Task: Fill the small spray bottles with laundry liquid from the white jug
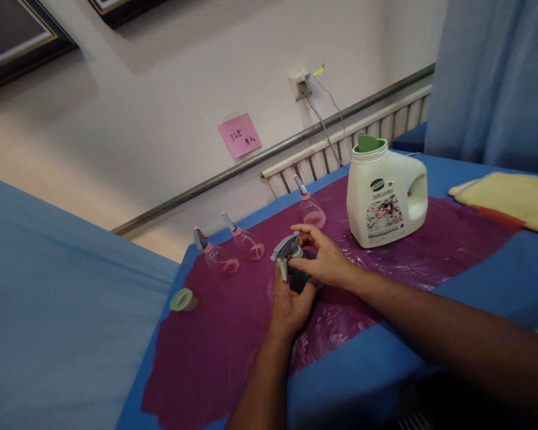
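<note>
A spray bottle with a dark green body and a grey trigger head stands tilted between my two hands. Low around its body, my left hand is closed, the thumb and fingers wrapping it. My right hand grips the neck just under the spray head, fingers curled around the collar. The pale trigger points toward the left. Part of the body is hidden by my fingers. Just beyond my hands is a clear spray bottle with a pink collar, holding a little pink liquid.
Two similar clear bottles, one and another, stand left. A green cap lies near the left edge. A large cream jug stands right, with a yellow cloth beyond. Purple plastic sheet covers part of the blue table.
</note>
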Action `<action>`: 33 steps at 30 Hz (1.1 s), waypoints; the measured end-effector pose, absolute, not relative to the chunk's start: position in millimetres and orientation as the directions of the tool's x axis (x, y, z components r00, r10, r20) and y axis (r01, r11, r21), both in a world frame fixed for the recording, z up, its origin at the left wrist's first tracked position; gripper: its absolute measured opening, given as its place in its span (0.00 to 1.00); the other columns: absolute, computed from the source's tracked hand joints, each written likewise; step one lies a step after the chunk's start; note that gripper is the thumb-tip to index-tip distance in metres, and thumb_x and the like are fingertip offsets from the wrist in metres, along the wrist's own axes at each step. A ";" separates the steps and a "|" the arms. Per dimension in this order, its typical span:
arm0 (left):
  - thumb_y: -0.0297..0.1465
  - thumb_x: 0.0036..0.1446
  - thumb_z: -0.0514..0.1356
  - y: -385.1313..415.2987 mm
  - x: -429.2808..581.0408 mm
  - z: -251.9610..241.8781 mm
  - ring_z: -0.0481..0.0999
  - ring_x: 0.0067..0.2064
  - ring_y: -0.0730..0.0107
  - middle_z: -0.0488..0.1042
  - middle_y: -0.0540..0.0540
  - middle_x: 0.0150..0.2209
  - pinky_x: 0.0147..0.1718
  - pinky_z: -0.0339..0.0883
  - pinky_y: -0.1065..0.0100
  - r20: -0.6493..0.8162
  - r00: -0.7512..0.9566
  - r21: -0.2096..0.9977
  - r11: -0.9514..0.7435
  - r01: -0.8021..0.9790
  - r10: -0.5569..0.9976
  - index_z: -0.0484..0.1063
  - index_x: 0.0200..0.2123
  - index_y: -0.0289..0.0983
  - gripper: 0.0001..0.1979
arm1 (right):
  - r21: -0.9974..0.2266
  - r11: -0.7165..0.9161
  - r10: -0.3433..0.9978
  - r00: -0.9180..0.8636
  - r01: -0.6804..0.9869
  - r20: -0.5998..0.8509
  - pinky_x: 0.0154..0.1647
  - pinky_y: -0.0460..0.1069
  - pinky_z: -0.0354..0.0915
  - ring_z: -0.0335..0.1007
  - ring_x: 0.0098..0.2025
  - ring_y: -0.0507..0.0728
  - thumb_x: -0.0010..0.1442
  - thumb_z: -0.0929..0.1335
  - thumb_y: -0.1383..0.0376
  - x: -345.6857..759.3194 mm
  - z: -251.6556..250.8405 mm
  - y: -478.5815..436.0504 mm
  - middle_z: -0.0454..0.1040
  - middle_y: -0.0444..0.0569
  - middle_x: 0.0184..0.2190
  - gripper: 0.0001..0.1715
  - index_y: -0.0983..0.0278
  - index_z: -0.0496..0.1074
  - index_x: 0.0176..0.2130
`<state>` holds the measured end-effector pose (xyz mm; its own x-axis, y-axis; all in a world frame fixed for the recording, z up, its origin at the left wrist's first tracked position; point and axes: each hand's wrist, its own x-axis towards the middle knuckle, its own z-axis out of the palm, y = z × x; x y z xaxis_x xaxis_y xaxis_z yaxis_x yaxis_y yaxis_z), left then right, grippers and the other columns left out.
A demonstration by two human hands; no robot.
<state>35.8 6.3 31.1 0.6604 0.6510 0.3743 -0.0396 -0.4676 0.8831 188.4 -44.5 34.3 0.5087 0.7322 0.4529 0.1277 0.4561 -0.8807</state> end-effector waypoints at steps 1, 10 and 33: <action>0.34 0.65 0.74 6.1 36.0 31.3 0.79 0.67 0.52 0.77 0.40 0.66 0.70 0.73 0.50 0.367 0.662 0.890 -0.454 -0.044 0.654 0.70 0.69 0.45 0.32 | -0.877 0.462 0.730 0.505 0.129 0.459 0.67 0.60 0.73 0.80 0.55 0.60 0.56 0.81 0.61 187.8 34.6 -44.7 0.79 0.48 0.50 0.46 0.57 0.69 0.70; 0.32 0.66 0.72 8.1 32.8 27.2 0.79 0.69 0.50 0.76 0.38 0.69 0.73 0.71 0.44 0.363 0.668 0.877 -0.481 -0.008 0.649 0.68 0.72 0.46 0.34 | -0.898 0.424 0.806 0.402 0.119 0.434 0.66 0.61 0.76 0.83 0.59 0.62 0.69 0.74 0.60 195.6 42.7 -63.3 0.85 0.54 0.55 0.44 0.57 0.64 0.78; 0.34 0.64 0.73 15.1 31.7 20.5 0.75 0.71 0.47 0.72 0.38 0.71 0.75 0.67 0.42 0.423 0.665 0.800 -0.598 0.044 0.615 0.67 0.74 0.47 0.38 | -0.883 0.435 0.759 0.455 0.179 0.466 0.68 0.59 0.75 0.84 0.60 0.61 0.62 0.79 0.61 205.8 41.1 -64.4 0.86 0.51 0.53 0.37 0.57 0.75 0.68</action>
<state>31.7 15.1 20.5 0.6651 0.6154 0.4230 0.0441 -0.5978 0.8004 205.8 -64.4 41.1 0.4549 0.7588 0.4661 0.1785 0.4351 -0.8825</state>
